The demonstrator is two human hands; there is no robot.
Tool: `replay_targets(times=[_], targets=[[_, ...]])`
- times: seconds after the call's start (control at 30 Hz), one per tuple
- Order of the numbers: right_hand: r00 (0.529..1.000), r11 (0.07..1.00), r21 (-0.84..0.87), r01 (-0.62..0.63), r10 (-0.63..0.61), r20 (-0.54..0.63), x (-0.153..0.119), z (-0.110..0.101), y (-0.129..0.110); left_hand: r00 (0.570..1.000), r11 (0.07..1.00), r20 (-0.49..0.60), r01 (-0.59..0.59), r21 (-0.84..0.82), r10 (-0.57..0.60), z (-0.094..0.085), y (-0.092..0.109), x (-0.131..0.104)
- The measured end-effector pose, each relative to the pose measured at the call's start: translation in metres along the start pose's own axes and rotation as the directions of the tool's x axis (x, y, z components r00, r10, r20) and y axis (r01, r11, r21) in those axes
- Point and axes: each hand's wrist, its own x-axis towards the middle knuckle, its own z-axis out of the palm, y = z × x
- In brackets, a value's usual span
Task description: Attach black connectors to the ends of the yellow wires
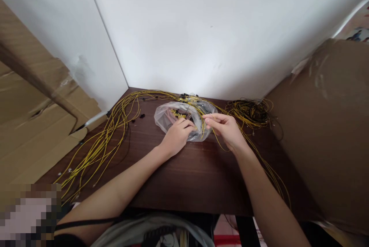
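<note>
A clear plastic bag [163, 116] lies open on the dark wooden table [187, 177], with small yellow and dark pieces [178, 114] inside. My left hand [179, 135] is at the bag's mouth, fingers bent together over the pieces; what they hold, if anything, is too small to make out. My right hand [226, 127] is just right of the bag, thumb and forefinger pinched on a thin yellow wire [217, 141]. More yellow wires run over the bag between the two hands.
Long yellow wires [106, 135] spread across the table's left side. A coiled yellow and black wire bundle [253, 112] lies at the back right. Cardboard stands left [34, 104] and right [323, 124], a white wall [201, 31] behind. An open plastic bag [132, 231] hangs below the front edge.
</note>
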Motion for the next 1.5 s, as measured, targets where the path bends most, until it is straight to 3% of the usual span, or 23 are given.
replay_targets(times=[0.37, 0.7, 0.9, 1.33, 1.5], targets=[[0.996, 0.989, 0.145, 0.007, -0.020, 0.085, -0.004, 0.012, 0.000, 0.992, 0.990, 0.084, 0.086, 0.109, -0.096, 0.007, 0.003, 0.000], [0.999, 0.987, 0.155, 0.052, -0.054, 0.006, -0.003, 0.013, 0.001, 0.991, 0.988, 0.012, 0.130, 0.081, -0.131, -0.002, 0.006, 0.000], [0.999, 0.988, 0.152, 0.042, -0.044, 0.009, -0.002, 0.013, 0.004, 0.995, 0.993, -0.042, 0.090, 0.080, -0.087, -0.009, 0.006, 0.001], [0.999, 0.993, 0.115, 0.018, -0.021, 0.026, -0.003, 0.022, 0.010, 0.986, 0.993, 0.114, 0.120, 0.012, -0.121, -0.010, -0.006, -0.002], [0.999, 0.994, 0.102, 0.029, -0.031, 0.017, -0.004, 0.024, 0.011, 0.995, 0.986, -0.012, 0.096, -0.134, -0.099, -0.023, -0.012, 0.002]])
